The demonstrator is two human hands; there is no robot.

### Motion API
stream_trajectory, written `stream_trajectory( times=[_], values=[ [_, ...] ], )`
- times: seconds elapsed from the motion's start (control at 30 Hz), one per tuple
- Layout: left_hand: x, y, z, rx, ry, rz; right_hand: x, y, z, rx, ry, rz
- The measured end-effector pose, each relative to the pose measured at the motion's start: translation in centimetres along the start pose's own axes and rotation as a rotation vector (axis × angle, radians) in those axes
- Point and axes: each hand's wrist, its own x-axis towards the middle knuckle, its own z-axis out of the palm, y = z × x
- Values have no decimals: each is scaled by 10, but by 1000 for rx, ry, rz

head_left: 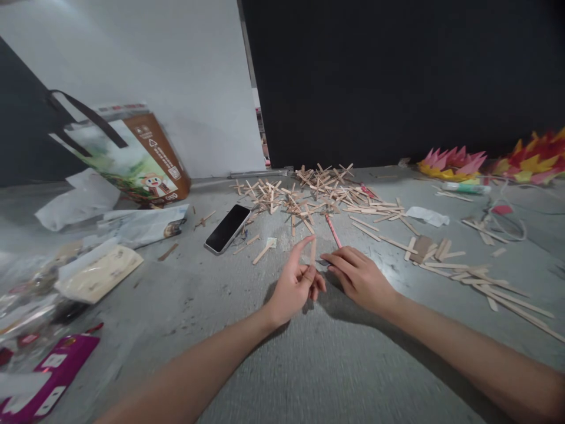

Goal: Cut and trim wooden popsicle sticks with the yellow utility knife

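Wooden stick (313, 252), one, held roughly upright between thumb and forefinger of the left hand (289, 288), at the middle of the grey tabletop (212, 359).
Right hand (364, 281), just beside it: fingertips pinched on a small dark piece (324, 263), too small to identify; pink patterned rod (333, 229) reaching to its knuckles, whether gripped cannot be told; beyond both hands, a heap of crossed sticks (271, 197); left of the heap, a phone (228, 229), dark screen up; right, loose sticks (485, 284), scattered; far right, pink-and-yellow paper petals (452, 164) and a capped tube (466, 188); far left, a printed carrier bag (154, 159), standing, with a tissue packet (99, 272) and purple packaging (55, 371) nearer.
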Motion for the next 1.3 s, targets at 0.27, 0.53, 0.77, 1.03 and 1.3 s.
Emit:
stream_trajectory(
  times=[0.27,0.53,0.77,1.03,1.3],
  values=[
    [-1,-1,3,13,8,10,-1,0,1,27,-10,-24],
    [1,-6,1,-3,-13,19,0,2,1,96,25,-51],
    [2,-5,2,-8,-6,3,-2,6,5,130,30,-37],
    [2,-5,1,-12,-17,-4,-3,7,6,149,24,-22],
    [1,-3,2,4,-11,-3,-2,7,6,151,28,-36]
  ],
)
